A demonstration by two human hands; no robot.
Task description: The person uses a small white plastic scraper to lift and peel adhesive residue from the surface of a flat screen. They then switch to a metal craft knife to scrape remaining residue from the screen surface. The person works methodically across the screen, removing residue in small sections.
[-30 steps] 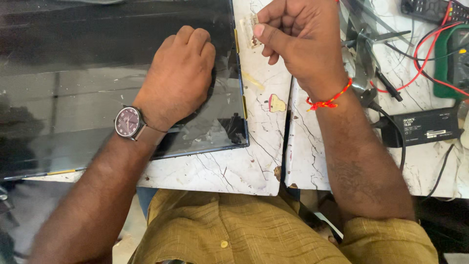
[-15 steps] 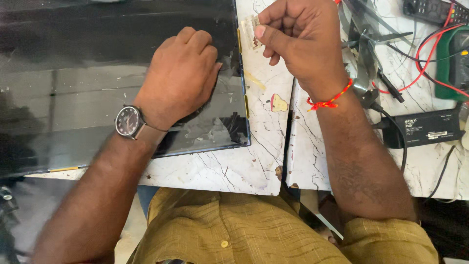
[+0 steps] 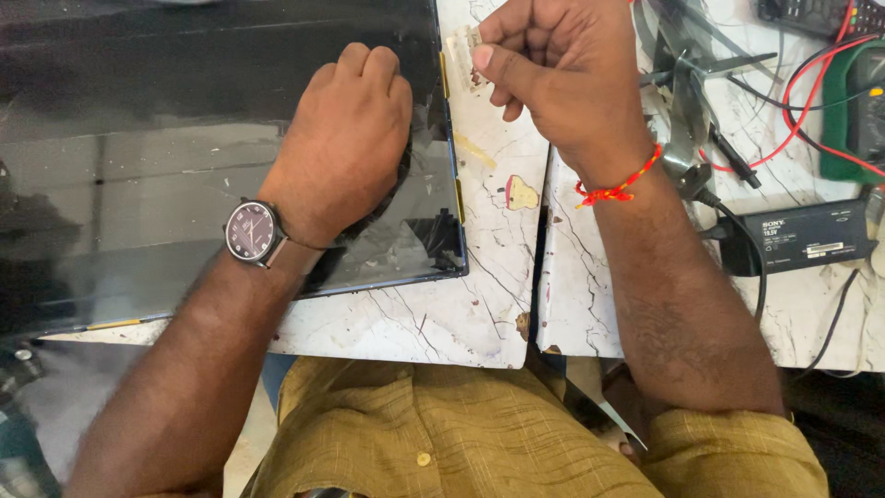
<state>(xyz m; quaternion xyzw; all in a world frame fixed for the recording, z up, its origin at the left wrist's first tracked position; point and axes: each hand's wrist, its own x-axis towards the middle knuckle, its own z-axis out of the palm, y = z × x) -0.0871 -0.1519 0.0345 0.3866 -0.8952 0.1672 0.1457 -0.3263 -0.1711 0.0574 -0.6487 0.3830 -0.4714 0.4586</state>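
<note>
To the right of the work lies a tangle of things on the white, crack-veined surface (image 3: 498, 304): a black power adapter (image 3: 797, 238) with its cable, red wires (image 3: 811, 88) looping past a green-cased meter (image 3: 853, 111), and some grey metal tools (image 3: 682, 101) just beside the right wrist, which wears a red thread band (image 3: 616, 187); a seam between two slabs of the surface runs under that forearm; a small pale sticker (image 3: 521, 194) sits near the seam. The dark glossy display panel (image 3: 138, 166) lies flat at the left, its right edge lined with thin yellowish strips, its lower right corner cracked and flaking; it reflects the room faintly. The left hand (image 3: 346, 138), a watch (image 3: 251, 232) on its wrist, rests knuckles-up on the panel near that edge, its fingers curled under, gripping nothing visible. The right hand (image 3: 562, 74) hovers above the surface just beside the panel's upper right edge, its fingers pinched narrowly on a small, pale, translucent strip of tape (image 3: 464, 51), which stands crumpled at the fingertips.
</note>
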